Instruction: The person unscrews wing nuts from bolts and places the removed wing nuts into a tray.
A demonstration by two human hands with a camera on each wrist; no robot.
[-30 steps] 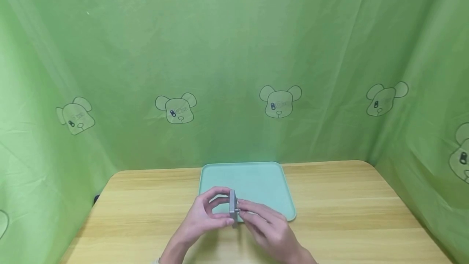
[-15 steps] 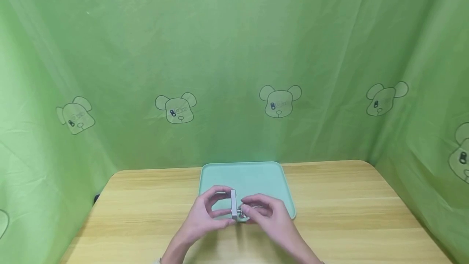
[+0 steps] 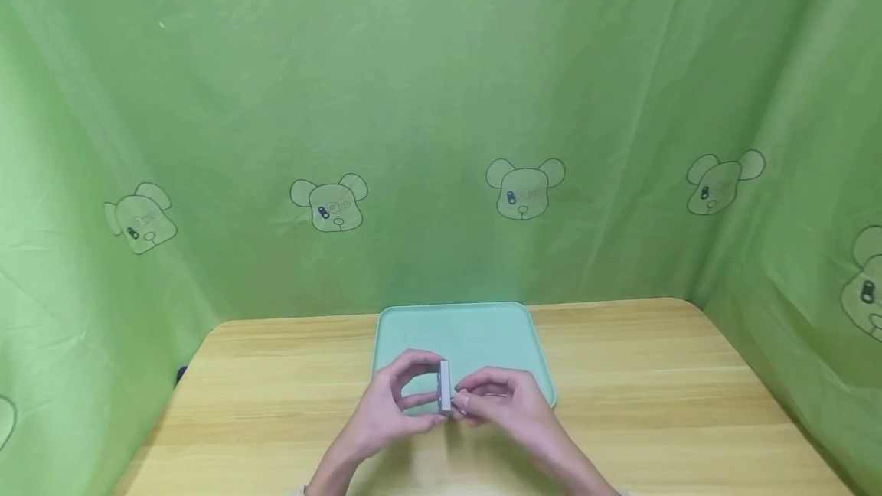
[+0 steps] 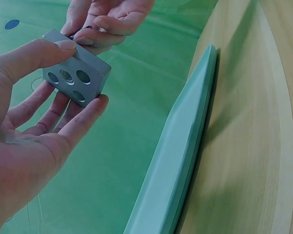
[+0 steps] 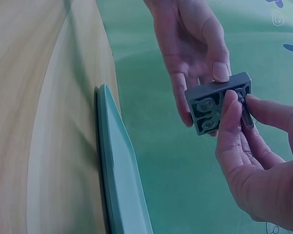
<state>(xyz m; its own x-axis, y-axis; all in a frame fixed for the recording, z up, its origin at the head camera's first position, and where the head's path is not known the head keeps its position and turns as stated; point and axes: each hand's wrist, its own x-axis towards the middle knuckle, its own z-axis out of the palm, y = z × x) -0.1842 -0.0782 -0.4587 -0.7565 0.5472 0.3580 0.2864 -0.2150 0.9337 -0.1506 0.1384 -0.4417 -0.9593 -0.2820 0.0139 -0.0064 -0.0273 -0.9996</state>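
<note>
My left hand (image 3: 386,404) grips a grey metal block (image 3: 444,387) by its edges, thumb on one side and fingers on the other. In the left wrist view the block (image 4: 95,63) shows several round holes, one of them threaded. Its other face, with curved recesses, shows in the right wrist view. My right hand (image 3: 506,404) pinches a small threaded screw (image 5: 247,118) against that recessed face, near one corner. The fingertips cover part of the screw, so I cannot tell how far it sits in the block. Both hands are raised above the table.
A mint-green tray (image 3: 475,331) lies on the wooden table (image 3: 276,396) behind the hands. A green curtain (image 3: 427,98) with bear-head drawings stands round the back and sides.
My right hand has turned from fingers reaching forward to a thumb-and-finger pinch at the screw. The block has turned slightly and shifted a little right in my left hand's grip.
</note>
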